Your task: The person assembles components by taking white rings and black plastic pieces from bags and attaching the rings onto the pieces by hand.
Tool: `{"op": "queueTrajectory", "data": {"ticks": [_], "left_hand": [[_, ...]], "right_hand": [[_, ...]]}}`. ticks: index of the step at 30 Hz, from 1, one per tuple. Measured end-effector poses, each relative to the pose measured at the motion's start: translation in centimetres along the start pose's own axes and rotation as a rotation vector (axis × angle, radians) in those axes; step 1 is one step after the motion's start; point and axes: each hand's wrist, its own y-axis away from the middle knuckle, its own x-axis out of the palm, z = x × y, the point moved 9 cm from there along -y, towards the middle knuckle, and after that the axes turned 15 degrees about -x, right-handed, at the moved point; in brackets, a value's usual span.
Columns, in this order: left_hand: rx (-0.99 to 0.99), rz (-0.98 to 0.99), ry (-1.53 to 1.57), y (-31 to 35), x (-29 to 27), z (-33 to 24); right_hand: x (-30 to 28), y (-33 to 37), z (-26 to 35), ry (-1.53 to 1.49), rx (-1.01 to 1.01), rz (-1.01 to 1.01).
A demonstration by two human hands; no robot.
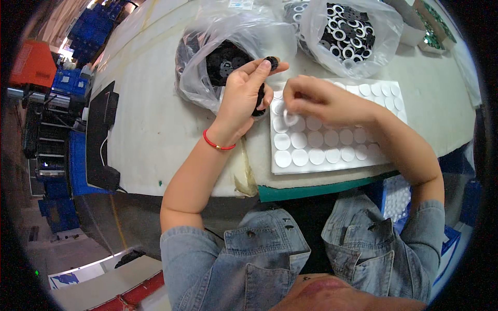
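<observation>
My left hand [244,96] is raised beside an opened plastic bag [194,72] of black discs. Between its thumb and fingertips it pinches a small black disc [271,63], and more black discs [259,98] are tucked in its curled fingers. My right hand [316,101] is closed in a pinch over a white sheet [332,168] bearing rows of round white stickers [282,141]. At its fingertips is a round white sticker [290,118], slightly blurred. The right hand and forearm hide part of the sheet.
Behind the sheet stands a second plastic bag [386,39] of black discs with white rings. Cardboard boxes [430,31] with small green parts sit at the far right. A black flat device [102,137] with a cable lies at the table's left edge.
</observation>
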Motion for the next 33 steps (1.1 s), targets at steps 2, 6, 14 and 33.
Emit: {"op": "queueTrajectory", "data": {"ticks": [2,6,14,33], "left_hand": [[-0.019,0.036,-0.061,-0.1,0.7,0.1],[-0.033,0.018,-0.087,-0.1,0.8,0.3],[-0.088,0.143,-0.108,0.5,2.6,0.9],[-0.115,0.110,-0.219,0.8,3.2,1.5]], "right_hand": [[-0.3,0.5,-0.8,-0.279,0.122,-0.072],[-3.6,0.0,-0.3,-0.240,-0.004,-0.351],[-5.6,0.7,0.1,-0.085,-0.091,-0.597],[-5.2,0.7,0.4,0.146,-0.071,-0.543]]}}
